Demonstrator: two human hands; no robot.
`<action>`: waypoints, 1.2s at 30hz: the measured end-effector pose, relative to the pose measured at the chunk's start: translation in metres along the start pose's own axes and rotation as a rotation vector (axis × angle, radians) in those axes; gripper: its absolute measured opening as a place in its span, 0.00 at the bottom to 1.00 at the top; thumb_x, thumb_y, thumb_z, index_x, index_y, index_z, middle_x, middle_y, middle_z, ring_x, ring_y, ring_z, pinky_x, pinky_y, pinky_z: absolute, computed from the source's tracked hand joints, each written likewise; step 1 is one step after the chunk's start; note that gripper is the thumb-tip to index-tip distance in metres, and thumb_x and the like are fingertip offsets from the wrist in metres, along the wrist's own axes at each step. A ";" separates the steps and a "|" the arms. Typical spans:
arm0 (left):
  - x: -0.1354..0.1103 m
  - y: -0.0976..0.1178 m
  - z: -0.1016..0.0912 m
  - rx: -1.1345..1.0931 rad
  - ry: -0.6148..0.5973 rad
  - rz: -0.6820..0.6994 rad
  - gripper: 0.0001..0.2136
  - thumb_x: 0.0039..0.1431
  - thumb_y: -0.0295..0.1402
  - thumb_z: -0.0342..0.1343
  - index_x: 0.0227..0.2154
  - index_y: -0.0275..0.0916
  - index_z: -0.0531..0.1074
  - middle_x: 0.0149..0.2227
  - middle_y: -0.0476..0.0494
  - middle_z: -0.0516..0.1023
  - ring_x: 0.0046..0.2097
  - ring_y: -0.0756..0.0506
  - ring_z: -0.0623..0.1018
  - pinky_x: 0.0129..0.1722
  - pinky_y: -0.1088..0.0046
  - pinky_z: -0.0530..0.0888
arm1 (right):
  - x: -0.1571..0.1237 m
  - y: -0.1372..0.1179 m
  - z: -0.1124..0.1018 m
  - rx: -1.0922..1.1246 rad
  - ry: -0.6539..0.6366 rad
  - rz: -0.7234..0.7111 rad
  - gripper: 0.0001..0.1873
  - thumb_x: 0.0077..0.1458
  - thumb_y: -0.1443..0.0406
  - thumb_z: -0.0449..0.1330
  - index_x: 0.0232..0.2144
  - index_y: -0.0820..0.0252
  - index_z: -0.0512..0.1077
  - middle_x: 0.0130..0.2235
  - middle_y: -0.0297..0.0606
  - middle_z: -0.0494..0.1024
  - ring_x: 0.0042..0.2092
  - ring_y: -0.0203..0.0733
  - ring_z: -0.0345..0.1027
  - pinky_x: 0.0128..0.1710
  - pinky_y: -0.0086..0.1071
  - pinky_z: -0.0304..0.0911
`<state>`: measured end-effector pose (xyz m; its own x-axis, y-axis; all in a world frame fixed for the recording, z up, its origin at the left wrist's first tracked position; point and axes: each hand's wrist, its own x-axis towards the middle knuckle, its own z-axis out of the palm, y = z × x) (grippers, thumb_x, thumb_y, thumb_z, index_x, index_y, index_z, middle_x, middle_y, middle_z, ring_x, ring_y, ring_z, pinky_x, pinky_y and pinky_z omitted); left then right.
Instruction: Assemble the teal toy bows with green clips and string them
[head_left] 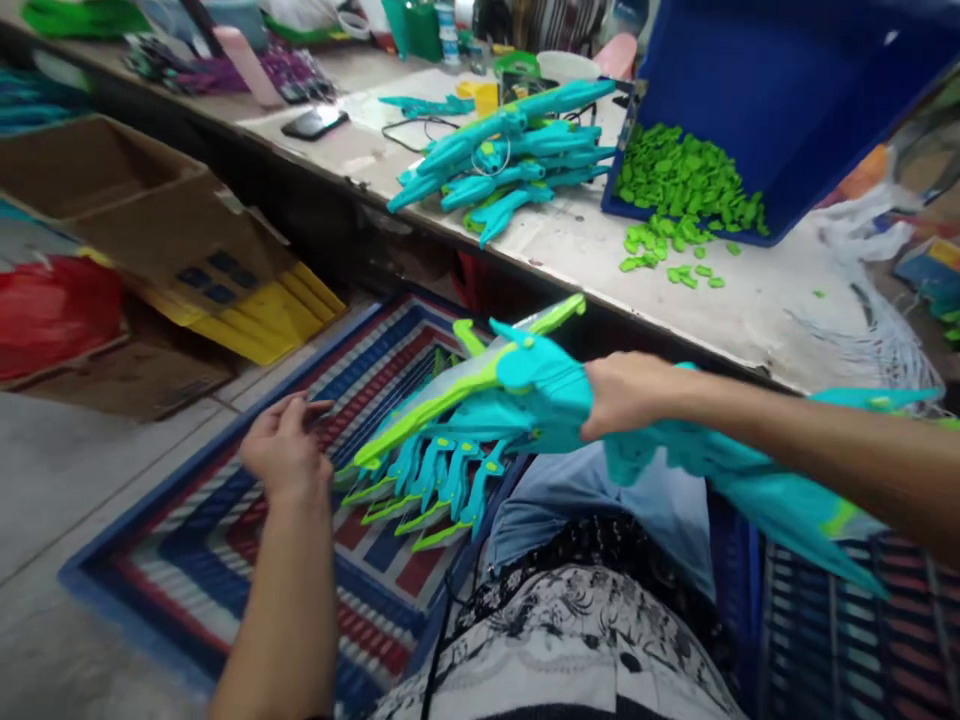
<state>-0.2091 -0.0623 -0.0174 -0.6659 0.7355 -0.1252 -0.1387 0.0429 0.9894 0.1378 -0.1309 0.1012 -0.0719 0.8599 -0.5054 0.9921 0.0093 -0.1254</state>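
My right hand (pixel 626 395) is wrapped round the body of a large teal and lime-green toy crossbow (pixel 544 385), held across my lap. Its lime-green front limbs point left; the tail end reaches to the right under my forearm. Left of it, my left hand (pixel 286 440) is raised over a woven basket (pixel 187 520). Its fingers are loosely bent, thumb and forefinger apart, with nothing seen between them. Several similar teal toys (pixel 450 480) with lime-green limbs lie in a row in the basket, partly hidden behind the held one.
On the workbench (pixel 555 240) lies a stack of teal toy parts (pixel 502 160). A tilted blue bin (pixel 720 80) spills small green pieces (pixel 682 180) beside it. A phone (pixel 315 122) lies farther left. Cardboard boxes (pixel 150 220) stand on the floor at left; another woven basket (pixel 847 630) is at lower right.
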 end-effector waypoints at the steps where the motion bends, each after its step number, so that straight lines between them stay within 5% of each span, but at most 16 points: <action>1: 0.000 -0.003 -0.011 -0.002 0.011 -0.011 0.03 0.49 0.23 0.52 0.24 0.35 0.68 0.19 0.54 0.70 0.23 0.52 0.72 0.25 0.77 0.69 | 0.006 -0.010 0.005 -0.034 -0.052 -0.027 0.28 0.41 0.49 0.68 0.39 0.64 0.76 0.39 0.45 0.78 0.41 0.52 0.74 0.35 0.35 0.67; 5: -0.005 -0.017 -0.039 0.020 0.014 -0.068 0.01 0.47 0.27 0.55 0.26 0.36 0.70 0.20 0.53 0.72 0.23 0.52 0.72 0.27 0.76 0.71 | 0.027 -0.028 0.053 -0.087 -0.222 -0.110 0.29 0.41 0.52 0.66 0.45 0.60 0.73 0.42 0.47 0.80 0.41 0.53 0.75 0.31 0.31 0.63; 9: -0.017 -0.033 -0.030 0.099 -0.115 -0.166 0.07 0.43 0.32 0.60 0.26 0.34 0.73 0.23 0.49 0.75 0.27 0.50 0.75 0.28 0.75 0.72 | 0.027 -0.013 0.092 -0.093 -0.228 -0.048 0.28 0.47 0.55 0.62 0.49 0.62 0.69 0.44 0.49 0.79 0.44 0.54 0.74 0.33 0.31 0.62; 13: -0.028 -0.038 0.005 0.194 -0.353 -0.210 0.08 0.42 0.34 0.60 0.26 0.35 0.74 0.24 0.47 0.76 0.30 0.48 0.76 0.29 0.75 0.73 | 0.017 0.001 0.091 -0.086 -0.174 -0.036 0.22 0.53 0.54 0.58 0.45 0.64 0.70 0.46 0.51 0.78 0.46 0.55 0.73 0.35 0.33 0.62; 19: -0.042 -0.026 0.061 0.242 -0.572 -0.149 0.07 0.45 0.34 0.59 0.25 0.35 0.75 0.26 0.46 0.78 0.31 0.48 0.77 0.30 0.76 0.73 | 0.028 0.039 0.072 -0.032 -0.203 -0.014 0.27 0.53 0.49 0.59 0.48 0.62 0.67 0.45 0.48 0.78 0.45 0.53 0.73 0.34 0.32 0.60; 25: -0.059 -0.017 0.096 0.251 -0.560 -0.015 0.07 0.47 0.34 0.58 0.27 0.35 0.75 0.28 0.46 0.78 0.33 0.48 0.77 0.32 0.75 0.73 | 0.047 0.086 0.075 -0.004 -0.145 0.051 0.28 0.54 0.46 0.57 0.44 0.64 0.69 0.42 0.50 0.78 0.43 0.52 0.73 0.33 0.31 0.60; 30: -0.096 -0.002 0.072 0.323 -0.338 0.171 0.09 0.51 0.38 0.57 0.27 0.37 0.73 0.26 0.49 0.74 0.29 0.50 0.73 0.28 0.76 0.70 | 0.048 0.101 0.087 0.015 -0.102 0.072 0.28 0.57 0.47 0.54 0.48 0.63 0.69 0.44 0.50 0.78 0.45 0.53 0.73 0.35 0.32 0.60; 32: -0.127 0.002 0.048 0.390 -0.470 0.032 0.12 0.51 0.42 0.59 0.24 0.37 0.73 0.22 0.50 0.72 0.23 0.52 0.68 0.22 0.76 0.66 | 0.046 0.106 0.091 0.040 -0.101 0.069 0.28 0.57 0.47 0.54 0.51 0.61 0.68 0.46 0.48 0.78 0.47 0.53 0.72 0.36 0.32 0.61; 36: -0.196 -0.009 0.014 0.388 -1.066 -0.931 0.20 0.46 0.50 0.63 0.30 0.36 0.75 0.30 0.39 0.79 0.26 0.47 0.76 0.18 0.77 0.65 | 0.041 0.114 0.100 0.071 -0.086 0.035 0.31 0.57 0.48 0.55 0.57 0.58 0.64 0.46 0.46 0.78 0.47 0.53 0.73 0.38 0.33 0.62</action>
<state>-0.0669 -0.1974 -0.0010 0.4205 0.4741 -0.7736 0.1100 0.8197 0.5622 0.2381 -0.1453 -0.0193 -0.0490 0.8122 -0.5814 0.9846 -0.0586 -0.1649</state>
